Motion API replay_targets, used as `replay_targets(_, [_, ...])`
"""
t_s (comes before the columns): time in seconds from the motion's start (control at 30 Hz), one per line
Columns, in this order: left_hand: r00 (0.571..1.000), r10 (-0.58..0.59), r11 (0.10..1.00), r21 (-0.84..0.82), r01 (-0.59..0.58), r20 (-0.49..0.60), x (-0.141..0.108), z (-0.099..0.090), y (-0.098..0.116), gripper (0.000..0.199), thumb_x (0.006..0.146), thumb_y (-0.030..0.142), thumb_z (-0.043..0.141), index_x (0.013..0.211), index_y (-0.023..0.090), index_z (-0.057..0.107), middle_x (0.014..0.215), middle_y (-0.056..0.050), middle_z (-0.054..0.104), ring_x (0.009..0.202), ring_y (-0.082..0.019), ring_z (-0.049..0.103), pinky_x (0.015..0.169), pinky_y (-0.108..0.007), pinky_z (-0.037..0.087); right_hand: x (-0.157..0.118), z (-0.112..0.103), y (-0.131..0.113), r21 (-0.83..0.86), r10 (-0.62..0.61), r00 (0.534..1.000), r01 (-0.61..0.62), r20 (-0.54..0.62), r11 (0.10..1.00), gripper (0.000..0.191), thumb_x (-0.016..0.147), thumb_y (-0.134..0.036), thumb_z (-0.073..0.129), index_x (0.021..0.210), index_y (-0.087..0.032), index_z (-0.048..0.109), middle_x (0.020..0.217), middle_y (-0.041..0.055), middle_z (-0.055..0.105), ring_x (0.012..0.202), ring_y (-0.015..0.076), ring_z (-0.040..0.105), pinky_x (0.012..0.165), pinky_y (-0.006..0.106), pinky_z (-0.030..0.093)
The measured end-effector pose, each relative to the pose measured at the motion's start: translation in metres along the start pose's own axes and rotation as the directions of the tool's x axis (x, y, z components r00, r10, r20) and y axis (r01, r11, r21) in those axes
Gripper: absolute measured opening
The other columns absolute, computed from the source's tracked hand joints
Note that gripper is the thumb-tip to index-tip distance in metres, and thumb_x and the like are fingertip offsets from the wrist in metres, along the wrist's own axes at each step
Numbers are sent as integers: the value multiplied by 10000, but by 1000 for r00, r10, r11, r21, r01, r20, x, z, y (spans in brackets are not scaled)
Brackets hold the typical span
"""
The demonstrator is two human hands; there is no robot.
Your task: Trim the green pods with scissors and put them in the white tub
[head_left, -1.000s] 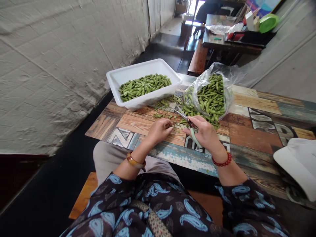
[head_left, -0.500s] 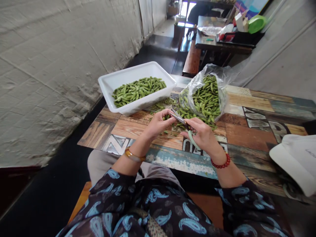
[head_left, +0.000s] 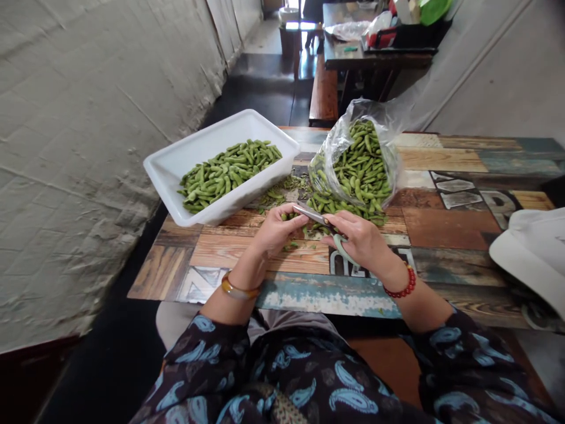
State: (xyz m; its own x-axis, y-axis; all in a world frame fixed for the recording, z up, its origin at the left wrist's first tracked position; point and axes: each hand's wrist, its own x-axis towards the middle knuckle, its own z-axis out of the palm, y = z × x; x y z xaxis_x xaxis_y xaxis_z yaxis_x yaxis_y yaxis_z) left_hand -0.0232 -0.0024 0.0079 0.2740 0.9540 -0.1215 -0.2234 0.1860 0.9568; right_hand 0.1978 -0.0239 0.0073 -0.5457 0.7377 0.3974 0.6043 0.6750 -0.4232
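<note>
My right hand [head_left: 359,238] is closed around scissors [head_left: 314,215] with pale green handles, the blades pointing left. The blade tips are at the fingertips of my left hand [head_left: 279,231], which pinches a green edamame pod [head_left: 286,217], mostly hidden by the fingers. Behind my hands, a clear plastic bag [head_left: 324,154] lies with its mouth towards me, and edamame pods [head_left: 359,162] spill from it onto the table. Left of it stands a white plastic tub [head_left: 161,168] with a layer of pods [head_left: 229,174] in it. Small green trimmings [head_left: 282,191] lie between tub and bag.
The patterned wood table [head_left: 450,232] stretches to the right, where a white cap [head_left: 532,253] sits near the edge. A pale wall [head_left: 79,147] runs along the left. Farther back are a wooden bench [head_left: 324,88] and another table [head_left: 379,59] with items on it.
The camera view has shifted, so the tub and bag appear further left. My hands stay close together; the scissor blades look less spread than before.
</note>
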Motion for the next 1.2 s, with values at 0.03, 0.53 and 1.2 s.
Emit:
replay_targets(0.03, [1000,-13,1000,-12,13,8,-1,-1,0,346,658,408,864,800,135,704,672,8,622,502,-53,431,465,-195,309,0,1,0,1,1,1000,-1,11,1000,376,947,-352,623,1277,-177,577,1041,110,689,941,270,664,819,397,565])
replay_targets(0.53, [988,-28,986,-167,2,-154,2,-10,5,398,613,375,882,773,156,591,581,75,468,447,-21,323,417,-169,187,0,7,7,55,112,990,-108,-82,993,361,900,-406,681,1193,-200,636,1000,101,697,914,265,694,802,389,582])
replay_targets(1.2, [996,-86,973,-219,78,-28,0,-4,0,392,617,335,892,763,144,583,676,-3,673,451,-23,436,410,-138,248,3,4,-3,105,80,997,-79,-4,991,469,879,-403,710,1296,-227,592,1045,97,645,887,245,647,766,373,563])
